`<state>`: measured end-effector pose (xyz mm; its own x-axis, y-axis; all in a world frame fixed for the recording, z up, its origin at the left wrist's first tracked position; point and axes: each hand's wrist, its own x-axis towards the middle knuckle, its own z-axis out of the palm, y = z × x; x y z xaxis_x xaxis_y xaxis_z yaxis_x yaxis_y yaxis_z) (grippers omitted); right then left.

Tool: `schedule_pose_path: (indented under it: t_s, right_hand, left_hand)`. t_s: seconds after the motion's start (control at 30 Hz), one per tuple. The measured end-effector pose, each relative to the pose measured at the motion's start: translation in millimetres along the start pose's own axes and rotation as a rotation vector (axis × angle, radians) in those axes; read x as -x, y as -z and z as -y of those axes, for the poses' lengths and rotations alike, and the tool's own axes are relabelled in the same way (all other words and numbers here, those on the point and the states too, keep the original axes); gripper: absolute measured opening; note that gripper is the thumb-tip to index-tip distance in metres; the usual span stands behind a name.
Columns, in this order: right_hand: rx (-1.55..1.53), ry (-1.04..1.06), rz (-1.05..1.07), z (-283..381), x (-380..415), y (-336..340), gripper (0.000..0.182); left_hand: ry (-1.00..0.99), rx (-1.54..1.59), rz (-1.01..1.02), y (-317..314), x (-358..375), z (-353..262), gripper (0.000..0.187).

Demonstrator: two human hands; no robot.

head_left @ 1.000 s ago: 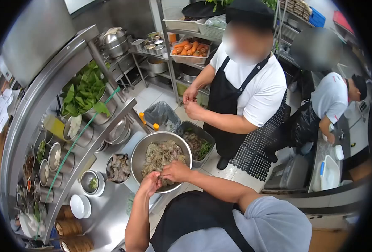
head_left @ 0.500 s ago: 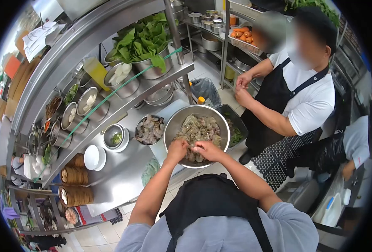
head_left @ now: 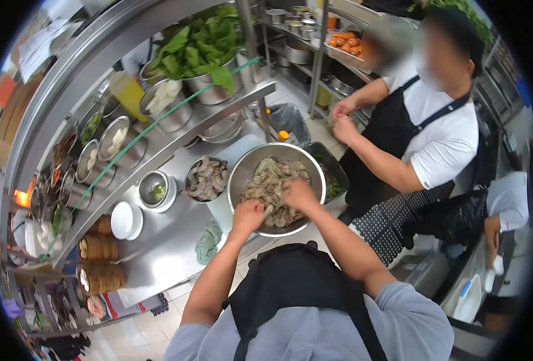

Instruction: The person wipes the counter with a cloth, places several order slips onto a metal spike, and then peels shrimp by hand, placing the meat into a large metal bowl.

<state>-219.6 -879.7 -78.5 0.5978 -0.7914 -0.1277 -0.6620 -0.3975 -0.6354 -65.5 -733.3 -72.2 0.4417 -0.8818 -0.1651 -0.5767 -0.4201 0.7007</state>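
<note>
Grey raw shrimp [head_left: 266,180] fill much of a large steel bowl [head_left: 236,174] at the counter's edge. My left hand [head_left: 249,215] is closed at the bowl's near left rim, with a small pale piece, seemingly a shrimp, at its fingertips. Over the right part of the shrimp, my right hand [head_left: 299,195] reaches down, its fingers blurred and partly hidden. Left of the large bowl stands a smaller bowl of shrimp [head_left: 207,179]. A crumpled green cloth [head_left: 208,242] lies on the counter [head_left: 170,253] near my left forearm.
A co-worker in a black apron [head_left: 393,129] stands at the right with both hands together. Behind the bowl are a lined bin [head_left: 290,120] and a dark tub [head_left: 332,174]. White bowls [head_left: 126,221], bamboo steamers [head_left: 102,277] and a raised shelf [head_left: 176,143] are at left.
My hands have moved apart; the left went slightly down and left to the rim, the right up and over the shrimp. The view has shifted slightly.
</note>
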Motion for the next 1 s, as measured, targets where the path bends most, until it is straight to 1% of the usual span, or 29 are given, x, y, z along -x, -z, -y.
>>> schedule_pose_path:
  t_s: [0.03, 0.07, 0.1, 0.13, 0.17, 0.2, 0.27, 0.3, 0.37, 0.43, 0.47, 0.5, 0.57, 0.6, 0.67, 0.7, 0.77, 0.8, 0.83, 0.87, 0.9, 0.93, 0.97, 1.0]
  right_hand:
    - [0.096, -0.088, -0.104, -5, -9, 6, 0.029]
    - [0.113, -0.107, -0.188, -8, -17, 9, 0.033]
    - [0.146, -0.13, -0.104, -17, -28, 12, 0.038]
    - [0.168, -0.163, -0.071, -18, -33, 11, 0.038]
    - [0.212, -0.182, -0.101, -21, -38, 5, 0.037]
    - [0.246, -0.206, -0.081, -15, -37, 6, 0.037]
    - [0.283, -0.222, -0.066, -9, -38, 7, 0.037]
    - [0.312, -0.252, -0.034, -11, -40, 3, 0.036]
    - [0.338, -0.278, -0.005, -14, -45, 0, 0.035]
    - [0.452, -0.21, 0.071, -17, -45, 0, 0.032]
    - [0.517, -0.159, 0.051, -16, -43, 0, 0.028]
    - [0.517, -0.156, 0.05, -17, -41, -3, 0.028]
    - [0.574, -0.103, -0.012, -21, -43, -10, 0.026]
    - [0.58, -0.105, -0.016, -21, -44, -14, 0.026]
    - [0.681, -0.003, -0.061, -26, -43, -19, 0.023]
    - [0.696, -0.024, -0.064, -32, -43, -21, 0.023]
    - [0.629, 0.049, -0.035, -39, -54, -20, 0.022]
    - [0.636, 0.036, -0.041, -40, -58, -16, 0.022]
    - [0.694, 0.082, 0.026, -39, -60, -12, 0.023]
    - [0.75, 0.132, 0.098, -37, -61, -9, 0.025]
    - [0.758, 0.129, 0.102, -35, -61, -7, 0.025]
    - [0.789, 0.145, 0.115, -32, -62, -3, 0.026]
    - [0.821, 0.164, 0.129, -31, -63, -2, 0.028]
    - [0.832, 0.171, 0.135, -29, -62, -1, 0.028]
  left_hand:
    - [-0.133, -0.306, -0.055, 0, 3, -2, 0.028]
    - [-0.058, -0.385, 0.105, 6, 5, -12, 0.029]
    - [-0.035, -0.388, 0.085, 1, 7, -13, 0.029]
    - [-0.038, -0.471, 0.106, -6, 4, -13, 0.027]
    - [-0.046, -0.554, 0.13, -7, -1, -8, 0.026]
    - [-0.039, -0.555, 0.115, -5, -6, 0, 0.026]
    - [-0.129, -0.469, 0.143, -3, -19, 9, 0.022]
    - [-0.128, -0.47, 0.135, 13, -20, 4, 0.022]
    - [0.092, 0.1, 0.254, 61, -29, 3, 0.019]
    - [0.183, 0.316, 0.13, 100, -51, 26, 0.022]
    - [0.194, 0.374, 0.029, 124, -55, 26, 0.024]
    - [0.204, 0.433, -0.073, 148, -58, 27, 0.025]
    - [0.009, 0.392, -0.311, 167, -79, 76, 0.021]
    - [0.006, 0.398, -0.311, 174, -82, 94, 0.021]
    - [-0.079, -0.388, -0.329, 170, -89, 114, 0.021]
    - [-0.093, -0.371, -0.316, 163, -86, 115, 0.021]
    - [-0.053, -0.54, -0.173, 148, -72, 111, 0.029]
    - [0.06, -0.55, -0.183, 150, -57, 77, 0.033]
    - [0.052, -0.545, -0.178, 146, -50, 61, 0.033]
    - [-0.064, -0.499, -0.302, 141, -45, 52, 0.032]
    - [-0.174, -0.448, -0.427, 135, -42, 47, 0.031]
    - [-0.249, -0.364, -0.436, 129, -42, 44, 0.03]
    - [-0.239, -0.354, -0.441, 122, -43, 42, 0.03]
    - [-0.341, -0.343, -0.416, 115, -44, 39, 0.029]
